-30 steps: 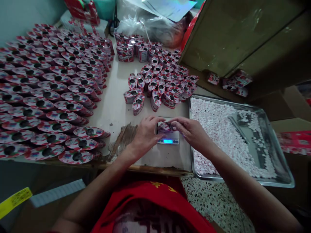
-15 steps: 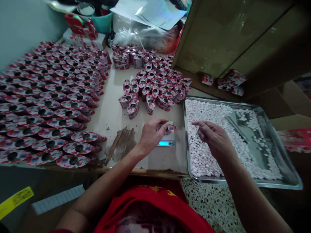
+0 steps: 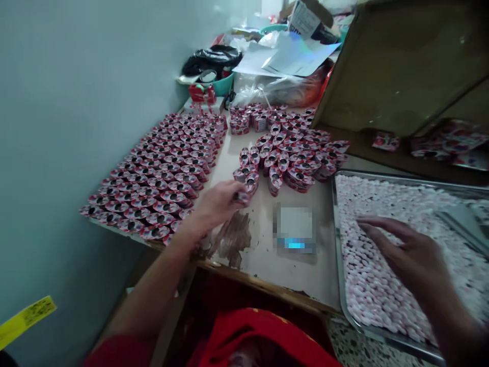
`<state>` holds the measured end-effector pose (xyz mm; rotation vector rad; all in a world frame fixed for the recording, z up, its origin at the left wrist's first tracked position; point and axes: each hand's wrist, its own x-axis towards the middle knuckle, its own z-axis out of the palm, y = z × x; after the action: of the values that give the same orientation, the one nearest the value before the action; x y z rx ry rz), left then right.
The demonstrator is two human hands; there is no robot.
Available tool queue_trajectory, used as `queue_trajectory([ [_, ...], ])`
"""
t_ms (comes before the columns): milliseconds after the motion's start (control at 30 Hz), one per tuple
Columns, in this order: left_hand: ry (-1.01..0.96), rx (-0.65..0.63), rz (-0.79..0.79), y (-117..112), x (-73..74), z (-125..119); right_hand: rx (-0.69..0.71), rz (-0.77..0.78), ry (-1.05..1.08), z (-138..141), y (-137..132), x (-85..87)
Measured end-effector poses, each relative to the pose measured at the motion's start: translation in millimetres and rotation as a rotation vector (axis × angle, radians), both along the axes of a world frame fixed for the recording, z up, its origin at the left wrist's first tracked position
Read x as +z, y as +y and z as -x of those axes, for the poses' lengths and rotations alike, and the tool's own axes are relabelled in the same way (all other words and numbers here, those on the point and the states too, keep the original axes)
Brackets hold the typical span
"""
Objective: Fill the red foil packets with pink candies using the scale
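My left hand [image 3: 219, 204] is closed around a small red-and-white printed carton [image 3: 242, 198]. The fingers partly hide this carton. It is just in front of the loose group of like cartons [image 3: 275, 178], which have dark round holes in their tops. A small scale [image 3: 295, 221] with a blue-lit display lies to the right of that hand; its details are blurred. Over the left part of a metal tray [image 3: 337, 255] hangs my right hand [image 3: 405, 250], thumb and fingers apart with nothing seen in them. Small pinkish-white candies [image 3: 370, 300] cover the tray beneath it.
Dense rows of upright cartons [image 3: 153, 188] fill the table's left side. A flat scraper-like piece [image 3: 462, 227] lies in the tray. Behind stand a large cardboard box [image 3: 374, 76], a teal basin [image 3: 223, 84], and papers [image 3: 290, 53] on plastic bags. The table has a worn brown patch [image 3: 231, 237].
My left hand has carried the carton off the scale, leftward toward the rows. The right hand's fingers have spread over the tray. The view has swung left.
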<state>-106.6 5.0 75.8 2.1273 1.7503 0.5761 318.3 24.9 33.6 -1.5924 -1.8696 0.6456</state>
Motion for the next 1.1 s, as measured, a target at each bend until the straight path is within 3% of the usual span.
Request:
queue_trajectory([
  [100, -0.028, 0.036, 0.072, -7.6, -4.3, 68.2, 0.276, -0.161, 0.015, 73.8, 12.8, 7.0],
  [200, -0.080, 0.002, 0.137, -13.2, -18.0, 106.8, 0.528, -0.343, -0.230, 150.2, 37.9, 14.0],
  [333, 0.001, -0.070, 0.179, -24.0, -23.5, 111.8, 0.668, -0.494, -0.629, 224.0, 79.0, 12.2],
  [467, 0.260, 0.012, 0.069, -48.9, -23.7, 82.0, 0.823, -0.511, -0.790, 257.3, 105.0, 6.9],
  [600, 0.418, 0.199, -0.056, -79.9, -41.9, 49.8, 0.915, -0.506, -0.826, 250.2, 92.1, 28.3],
  [767, 0.397, 0.214, -0.053, -86.5, -61.6, 47.8, 0.685, -0.403, -0.939, 194.2, 45.1, 61.0],
  [933, 0.409, 0.211, -0.052, -80.4, -52.4, 47.8, 0.543, -0.260, -0.959, 145.6, 17.4, 44.8],
  [1100, 0.337, 0.250, -0.146, -76.1, -30.7, 20.1, 0.375, -0.260, -0.709, 99.2, 3.6, 36.7],
])
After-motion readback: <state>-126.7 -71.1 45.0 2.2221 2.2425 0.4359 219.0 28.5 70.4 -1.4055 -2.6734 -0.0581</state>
